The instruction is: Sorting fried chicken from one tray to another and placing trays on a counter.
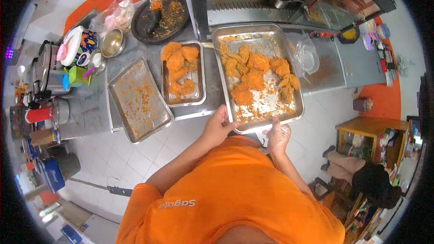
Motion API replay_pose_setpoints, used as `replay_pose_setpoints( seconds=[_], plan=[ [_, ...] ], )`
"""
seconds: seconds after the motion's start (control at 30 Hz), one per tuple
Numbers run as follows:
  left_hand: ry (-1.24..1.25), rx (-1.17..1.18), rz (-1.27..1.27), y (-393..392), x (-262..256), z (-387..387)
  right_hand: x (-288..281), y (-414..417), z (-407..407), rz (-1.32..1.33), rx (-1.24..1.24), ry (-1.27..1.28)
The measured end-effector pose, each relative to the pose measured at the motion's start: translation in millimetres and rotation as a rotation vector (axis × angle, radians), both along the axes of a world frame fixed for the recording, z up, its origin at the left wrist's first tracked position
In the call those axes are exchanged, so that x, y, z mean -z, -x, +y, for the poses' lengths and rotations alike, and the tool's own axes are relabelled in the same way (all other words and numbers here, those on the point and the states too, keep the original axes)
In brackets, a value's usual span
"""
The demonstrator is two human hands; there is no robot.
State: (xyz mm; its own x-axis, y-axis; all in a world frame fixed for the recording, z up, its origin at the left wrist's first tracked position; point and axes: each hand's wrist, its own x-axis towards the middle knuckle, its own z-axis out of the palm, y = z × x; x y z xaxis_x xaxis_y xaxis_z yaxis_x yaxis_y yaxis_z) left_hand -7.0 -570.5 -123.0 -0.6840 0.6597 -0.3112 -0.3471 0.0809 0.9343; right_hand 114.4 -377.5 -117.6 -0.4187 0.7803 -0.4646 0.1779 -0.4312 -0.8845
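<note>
A large metal tray (297, 89) bears several pieces of fried chicken (254, 79) and loose crumbs. My left hand (218, 124) grips its near left corner, thumb on the rim. At the near edge, further right, my right hand (278, 135) holds the tray with the thumb over the rim; a thin clear covering or wet sheen shows on this hand. Left of it lies a smaller metal tray (202, 88) with more fried chicken (176, 59). Another metal tray (139, 98), tilted across the counter edge, holds only crumbs.
A dark round pan (159, 17) with crumbs and a metal bowl (113, 43) stand at the back left. Behind the large tray is a glass-fronted display cabinet (251, 15). Plastic bags (305, 54) lie to the right. A person (369, 183) is at the lower right, near a wooden cabinet (371, 123).
</note>
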Motion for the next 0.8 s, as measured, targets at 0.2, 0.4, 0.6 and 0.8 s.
replay_pose_setpoints(
  seconds=[0.2, 0.4, 0.6, 0.8],
  plan=[
    [0.079, 0.075, -0.031, -31.5, 22.2, -26.3, 1.1, -41.6, -29.1, -0.108, -0.008, 0.087],
    [0.200, 0.182, 0.142, -41.5, 99.0, -39.5, 53.4, -58.2, -38.3, -0.238, -0.087, 0.102],
    [0.289, 0.032, 0.212, -15.9, 136.5, -40.1, 89.6, -31.6, -28.6, -0.311, -0.238, 0.166],
    [0.231, -0.675, -0.268, 19.8, 138.1, -59.9, 67.5, 3.5, 13.8, -0.317, -0.769, -0.007]
  ],
)
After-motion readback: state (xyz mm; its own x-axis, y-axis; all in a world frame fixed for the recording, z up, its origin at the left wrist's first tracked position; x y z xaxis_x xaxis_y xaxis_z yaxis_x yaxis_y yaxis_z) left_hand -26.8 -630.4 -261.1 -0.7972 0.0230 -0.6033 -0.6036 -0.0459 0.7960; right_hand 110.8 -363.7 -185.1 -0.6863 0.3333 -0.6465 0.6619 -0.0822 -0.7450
